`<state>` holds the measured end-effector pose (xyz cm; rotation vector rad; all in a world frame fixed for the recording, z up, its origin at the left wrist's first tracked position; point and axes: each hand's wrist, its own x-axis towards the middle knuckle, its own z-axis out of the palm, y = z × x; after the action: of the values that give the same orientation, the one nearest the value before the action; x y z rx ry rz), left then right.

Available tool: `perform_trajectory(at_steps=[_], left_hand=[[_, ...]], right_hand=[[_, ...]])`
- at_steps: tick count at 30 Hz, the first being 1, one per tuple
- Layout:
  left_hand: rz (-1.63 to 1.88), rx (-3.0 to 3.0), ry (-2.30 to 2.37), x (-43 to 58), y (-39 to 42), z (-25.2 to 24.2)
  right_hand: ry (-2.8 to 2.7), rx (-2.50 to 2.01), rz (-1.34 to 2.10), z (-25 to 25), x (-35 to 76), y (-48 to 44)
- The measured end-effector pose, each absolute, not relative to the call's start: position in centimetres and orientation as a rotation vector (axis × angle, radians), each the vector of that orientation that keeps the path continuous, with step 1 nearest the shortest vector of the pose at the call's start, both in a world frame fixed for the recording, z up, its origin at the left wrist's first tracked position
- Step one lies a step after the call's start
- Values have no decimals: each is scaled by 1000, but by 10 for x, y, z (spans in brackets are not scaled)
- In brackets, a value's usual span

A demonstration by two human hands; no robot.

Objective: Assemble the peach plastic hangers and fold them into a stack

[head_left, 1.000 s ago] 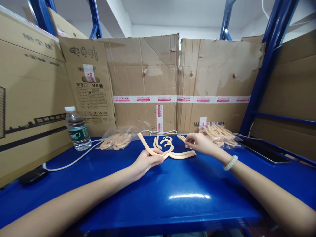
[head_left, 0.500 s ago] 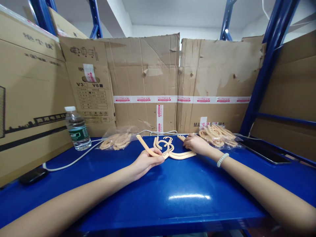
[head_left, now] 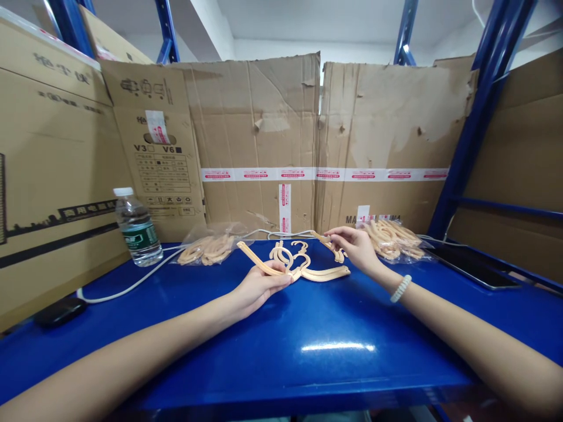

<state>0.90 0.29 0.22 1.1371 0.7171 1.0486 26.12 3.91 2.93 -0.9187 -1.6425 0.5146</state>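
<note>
In my left hand (head_left: 259,288) is a beige folding clothes hanger (head_left: 325,274), gripped near its middle. One arm of it rises to the left and the other stretches right, with a ring-like part above the joint. My right hand (head_left: 355,249), wearing a pale bead bracelet (head_left: 401,288), pinches a beige hanger arm (head_left: 320,237) lifted off the table. Below those fingers lie more beige strips (head_left: 338,254), partly hidden. Small beige hooks (head_left: 301,246) lie behind the hanger, and other curved pieces (head_left: 278,249) sit just left of them.
Clear bags of beige parts lie at back left (head_left: 206,249) and back right (head_left: 393,239). A water bottle (head_left: 138,234), white cable (head_left: 127,294) and black object (head_left: 60,312) are on the left of the blue table (head_left: 281,363). A phone-like slab (head_left: 475,268) lies right. Cardboard (head_left: 259,135) walls the back.
My right hand has risen from the strips on the table, bringing one beige hanger arm up in its fingers. My left hand still holds the hanger in nearly the same place.
</note>
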Motion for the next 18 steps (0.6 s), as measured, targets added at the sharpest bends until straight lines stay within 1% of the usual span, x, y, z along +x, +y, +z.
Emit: perform_trajectory(at_steps=[3, 5, 11, 18], left_hand=[[1038, 1136, 682, 10, 0, 2], [1016, 1162, 668, 11, -2, 2], [994, 1228, 642, 13, -2, -2], [976, 1308, 662, 10, 1, -5]], right_hand=[[-1424, -756, 795, 32, 240, 16], [-1320, -710, 893, 30, 226, 2], [-1287, -727, 996, 19, 201, -26], [-1290, -831, 1049, 7, 196, -22]])
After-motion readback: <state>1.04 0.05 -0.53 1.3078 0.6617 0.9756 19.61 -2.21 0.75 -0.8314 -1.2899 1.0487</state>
